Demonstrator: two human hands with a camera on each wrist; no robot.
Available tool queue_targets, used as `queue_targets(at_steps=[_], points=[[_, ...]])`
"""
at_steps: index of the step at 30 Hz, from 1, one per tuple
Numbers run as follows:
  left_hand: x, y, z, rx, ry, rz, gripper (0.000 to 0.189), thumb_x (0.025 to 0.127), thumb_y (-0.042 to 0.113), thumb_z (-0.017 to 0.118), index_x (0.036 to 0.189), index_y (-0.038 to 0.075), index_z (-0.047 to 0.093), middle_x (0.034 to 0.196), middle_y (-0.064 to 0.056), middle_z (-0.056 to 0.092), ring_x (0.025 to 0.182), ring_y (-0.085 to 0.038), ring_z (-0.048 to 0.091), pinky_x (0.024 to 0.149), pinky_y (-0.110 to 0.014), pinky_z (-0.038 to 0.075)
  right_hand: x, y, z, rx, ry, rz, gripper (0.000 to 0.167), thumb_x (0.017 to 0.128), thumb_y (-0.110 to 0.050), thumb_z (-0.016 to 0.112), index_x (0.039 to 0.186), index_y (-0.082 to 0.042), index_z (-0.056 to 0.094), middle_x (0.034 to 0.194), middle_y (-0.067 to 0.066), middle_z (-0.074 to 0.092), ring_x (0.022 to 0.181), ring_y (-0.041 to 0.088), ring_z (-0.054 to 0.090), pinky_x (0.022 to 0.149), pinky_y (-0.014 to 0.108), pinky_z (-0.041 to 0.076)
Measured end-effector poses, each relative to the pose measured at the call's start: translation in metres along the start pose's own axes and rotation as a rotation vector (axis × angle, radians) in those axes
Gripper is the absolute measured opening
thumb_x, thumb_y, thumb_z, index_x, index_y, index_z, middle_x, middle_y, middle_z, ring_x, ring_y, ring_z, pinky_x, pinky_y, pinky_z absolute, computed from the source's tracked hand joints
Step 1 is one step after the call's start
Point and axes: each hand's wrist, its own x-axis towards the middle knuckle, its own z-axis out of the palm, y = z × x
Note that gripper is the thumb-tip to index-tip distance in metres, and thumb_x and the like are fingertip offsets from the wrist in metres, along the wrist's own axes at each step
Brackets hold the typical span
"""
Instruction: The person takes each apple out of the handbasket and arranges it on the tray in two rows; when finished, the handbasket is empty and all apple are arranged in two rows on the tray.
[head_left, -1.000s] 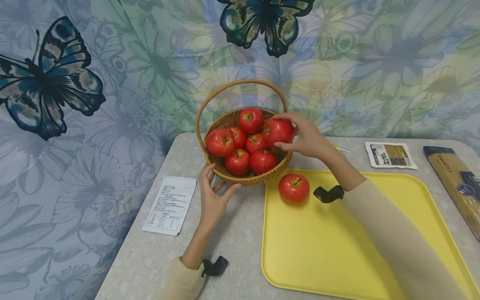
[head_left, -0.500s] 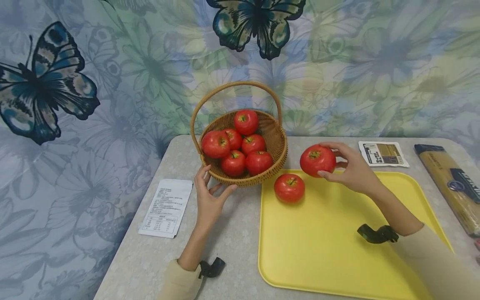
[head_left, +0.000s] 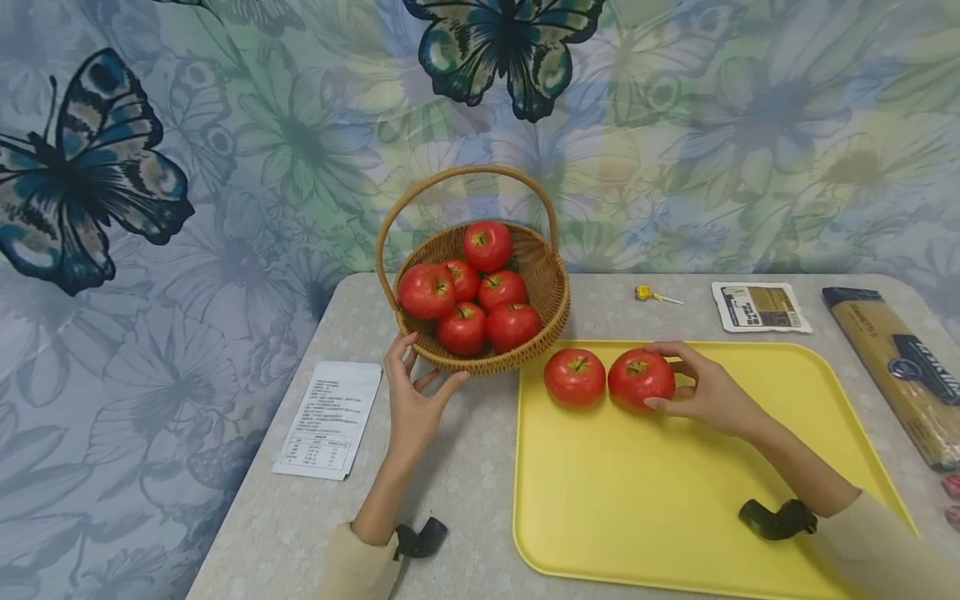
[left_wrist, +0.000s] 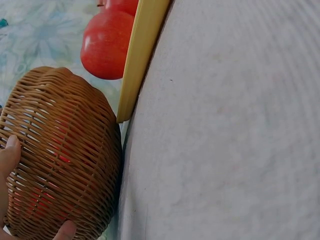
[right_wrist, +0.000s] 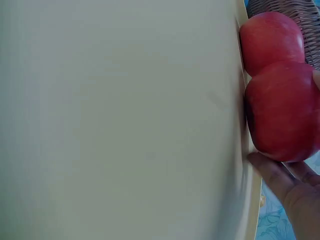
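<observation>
A wicker basket [head_left: 555, 304] with an arched handle holds several red apples [head_left: 462, 327]. My left hand [head_left: 416, 408] grips its near left side, fingers at the rim and thumb against the front; the left wrist view shows the fingertips [left_wrist: 12, 144] against the weave. On the yellow tray [head_left: 645, 508], at its far left corner, one apple [head_left: 574, 377] sits by itself. Close beside it on the right is another apple [head_left: 639, 377], which my right hand [head_left: 705, 390] holds from the right, thumb in front and fingers behind. In the right wrist view, the held apple [right_wrist: 282, 112] overlaps its neighbour.
A white printed packet [head_left: 330, 421] lies left of the basket. Behind the tray are a yellow-wrapped lollipop [head_left: 647, 293] and a white-and-brown packet [head_left: 761, 307]. A long spaghetti bag [head_left: 896, 375] lies along the right. A butterfly-patterned cloth [head_left: 637, 167] hangs behind the table.
My right hand has lifted an apple out of the basket, carried it right and brought it down to the tray beside the first apple. My left hand has stayed on the basket.
</observation>
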Motion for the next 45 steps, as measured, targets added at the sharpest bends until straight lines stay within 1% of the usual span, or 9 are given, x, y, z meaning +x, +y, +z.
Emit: queue_targets(at_steps=[5, 9, 13, 16, 23, 28, 36, 41, 45], points=[[-0.001, -0.001, -0.001, 0.002, 0.003, 0.006, 0.084, 0.079, 0.002, 0.081, 0.144, -0.002, 0.028, 0.156, -0.025, 0.012, 0.143, -0.044, 0.028, 0.096, -0.060, 0.048, -0.003, 0.003, 0.000, -0.029, -0.014, -0.007, 0.073, 0.079, -0.016, 0.084, 0.139, -0.009, 0.043, 0.135, 0.012, 0.051, 0.112, -0.009, 0.053, 0.092, 0.007, 0.046], [-0.001, -0.001, -0.001, 0.005, 0.010, 0.014, 0.083, 0.079, 0.001, 0.080, 0.143, -0.004, 0.028, 0.156, -0.025, 0.013, 0.142, -0.045, 0.028, 0.095, -0.061, 0.048, -0.005, 0.002, 0.000, -0.066, -0.026, 0.012, 0.075, 0.079, -0.019, 0.083, 0.139, -0.009, 0.040, 0.136, 0.012, 0.050, 0.118, 0.015, 0.058, 0.094, 0.006, 0.044], [0.000, -0.001, -0.001, 0.005, 0.010, 0.020, 0.083, 0.079, 0.002, 0.080, 0.143, -0.002, 0.029, 0.156, -0.025, 0.013, 0.142, -0.047, 0.027, 0.095, -0.061, 0.049, -0.003, -0.010, -0.004, -0.137, -0.037, 0.004, 0.079, 0.080, -0.023, 0.083, 0.142, -0.008, 0.037, 0.140, 0.015, 0.048, 0.123, 0.037, 0.054, 0.102, 0.033, 0.050], [0.000, -0.001, 0.000, 0.001, 0.008, 0.020, 0.083, 0.079, 0.002, 0.080, 0.143, -0.002, 0.029, 0.156, -0.025, 0.012, 0.142, -0.047, 0.027, 0.095, -0.062, 0.049, 0.004, -0.027, -0.010, -0.191, -0.016, -0.063, 0.082, 0.079, -0.019, 0.083, 0.145, -0.007, 0.036, 0.142, 0.016, 0.046, 0.128, 0.031, 0.050, 0.104, 0.045, 0.045], [0.001, -0.002, -0.001, 0.006, 0.010, -0.003, 0.082, 0.079, 0.003, 0.081, 0.143, 0.002, 0.029, 0.157, -0.022, 0.011, 0.143, -0.044, 0.027, 0.097, -0.060, 0.049, 0.047, -0.079, -0.011, -0.170, -0.018, -0.234, 0.081, 0.077, -0.010, 0.084, 0.145, -0.011, 0.040, 0.146, 0.008, 0.045, 0.132, 0.011, 0.044, 0.107, 0.019, 0.043], [0.000, -0.002, 0.000, 0.003, 0.008, 0.015, 0.082, 0.079, 0.002, 0.080, 0.143, 0.001, 0.029, 0.156, -0.024, 0.011, 0.142, -0.046, 0.027, 0.096, -0.061, 0.049, 0.089, -0.113, 0.005, -0.140, -0.120, -0.326, 0.078, 0.077, -0.018, 0.085, 0.144, -0.015, 0.045, 0.146, 0.003, 0.046, 0.135, 0.023, 0.042, 0.107, 0.046, 0.046], [0.000, -0.003, 0.000, -0.003, 0.011, 0.047, 0.082, 0.078, 0.000, 0.080, 0.142, -0.003, 0.029, 0.155, -0.027, 0.013, 0.141, -0.048, 0.029, 0.094, -0.062, 0.049, 0.160, -0.136, 0.031, -0.248, -0.339, -0.414, 0.067, 0.081, -0.033, 0.081, 0.139, -0.018, 0.052, 0.137, 0.002, 0.054, 0.122, 0.020, 0.049, 0.101, 0.042, 0.045], [0.000, -0.002, 0.000, -0.002, 0.004, 0.055, 0.082, 0.079, 0.000, 0.080, 0.142, -0.005, 0.029, 0.155, -0.028, 0.013, 0.140, -0.050, 0.028, 0.094, -0.063, 0.049, 0.189, -0.131, 0.039, -0.312, -0.516, -0.361, 0.063, 0.082, -0.032, 0.080, 0.137, -0.015, 0.054, 0.134, 0.008, 0.055, 0.090, 0.023, 0.053, 0.078, 0.036, 0.049], [0.000, -0.001, -0.002, 0.007, -0.005, 0.045, 0.081, 0.079, 0.001, 0.080, 0.142, -0.002, 0.030, 0.155, -0.027, 0.012, 0.143, -0.045, 0.027, 0.095, -0.059, 0.050, 0.204, -0.130, 0.045, -0.341, -0.633, -0.273, 0.061, 0.084, -0.027, 0.079, 0.136, -0.008, 0.054, 0.136, 0.013, 0.055, 0.103, 0.032, 0.058, 0.089, 0.043, 0.051]])
